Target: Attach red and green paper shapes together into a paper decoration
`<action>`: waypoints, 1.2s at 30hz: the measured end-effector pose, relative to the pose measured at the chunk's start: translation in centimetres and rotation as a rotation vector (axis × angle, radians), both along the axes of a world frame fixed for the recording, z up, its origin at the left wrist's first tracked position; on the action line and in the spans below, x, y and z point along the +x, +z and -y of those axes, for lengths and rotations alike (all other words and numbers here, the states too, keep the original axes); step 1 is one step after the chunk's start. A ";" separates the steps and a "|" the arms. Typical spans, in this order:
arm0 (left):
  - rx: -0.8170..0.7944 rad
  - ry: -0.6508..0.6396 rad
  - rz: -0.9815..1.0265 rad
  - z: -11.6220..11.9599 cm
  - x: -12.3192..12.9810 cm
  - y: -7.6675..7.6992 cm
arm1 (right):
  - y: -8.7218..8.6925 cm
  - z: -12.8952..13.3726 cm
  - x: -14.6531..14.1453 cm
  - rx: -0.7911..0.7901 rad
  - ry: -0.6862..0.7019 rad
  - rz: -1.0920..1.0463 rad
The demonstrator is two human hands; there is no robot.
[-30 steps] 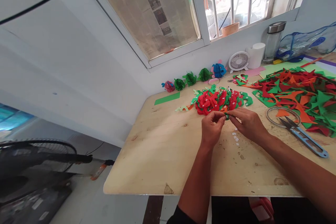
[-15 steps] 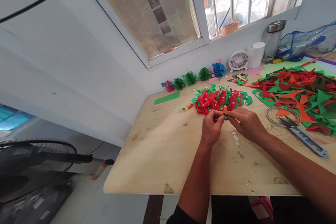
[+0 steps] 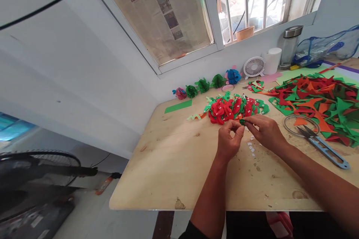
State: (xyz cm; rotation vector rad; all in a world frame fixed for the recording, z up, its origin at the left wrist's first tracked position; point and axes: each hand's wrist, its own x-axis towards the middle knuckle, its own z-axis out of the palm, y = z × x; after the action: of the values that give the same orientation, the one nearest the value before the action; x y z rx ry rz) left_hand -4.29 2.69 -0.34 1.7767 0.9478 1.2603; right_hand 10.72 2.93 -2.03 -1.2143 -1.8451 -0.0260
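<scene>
My right hand (image 3: 262, 129) pinches a small dark green paper piece (image 3: 242, 121) between thumb and fingers. Close beside it on the left, my left hand (image 3: 230, 140) is closed in a pinch, its index fingertip by the green piece. What lies between its fingertips is too small to tell. Just beyond both hands is a heap of red and green paper cut-outs (image 3: 221, 110), several bearing small white squares. Small white scraps (image 3: 251, 148) lie on the wooden table (image 3: 168, 164) below my right hand.
At right lie blue-handled thread snips (image 3: 327, 149), a metal ring (image 3: 288, 129) and a large pile of paper offcuts (image 3: 336, 108). Along the wall stand folded-paper figures (image 3: 202, 84), a small white fan (image 3: 254, 67) and a glass bottle (image 3: 288, 50). A green paper strip (image 3: 178, 106) lies at back left.
My left thumb and fingertips have drawn slightly back from the green piece, which stays in my right hand and now shows more. The view has shifted slightly.
</scene>
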 end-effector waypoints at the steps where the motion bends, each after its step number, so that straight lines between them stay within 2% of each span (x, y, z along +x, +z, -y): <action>1: 0.004 -0.002 -0.014 0.0 0.0 0.0 | 0.1 0.0 0.0 0.008 0.000 0.002; 7: -0.023 0.139 0.069 -0.2 0.1 -0.3 | 0.4 0.2 -0.1 0.026 0.026 0.024; 11: 0.059 0.215 0.036 -0.6 -0.2 -0.3 | 0.4 0.2 -0.1 0.005 0.054 0.053; 16: 0.110 0.158 -0.034 -0.9 -0.6 -0.2 | 0.2 0.1 0.0 -0.003 0.074 0.105; 29: -0.174 0.057 0.134 -1.5 -0.6 -1.0 | 0.4 0.2 -0.3 -0.009 0.158 0.136; 36: -0.149 0.115 0.193 -1.2 -0.4 -0.8 | 0.5 0.3 -0.2 0.002 0.087 0.129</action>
State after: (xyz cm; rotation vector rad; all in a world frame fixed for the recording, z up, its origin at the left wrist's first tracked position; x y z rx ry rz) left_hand -4.69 3.84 -1.16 1.4755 1.0160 1.3680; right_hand 10.53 2.68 -1.56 -1.1528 -2.0075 -0.0588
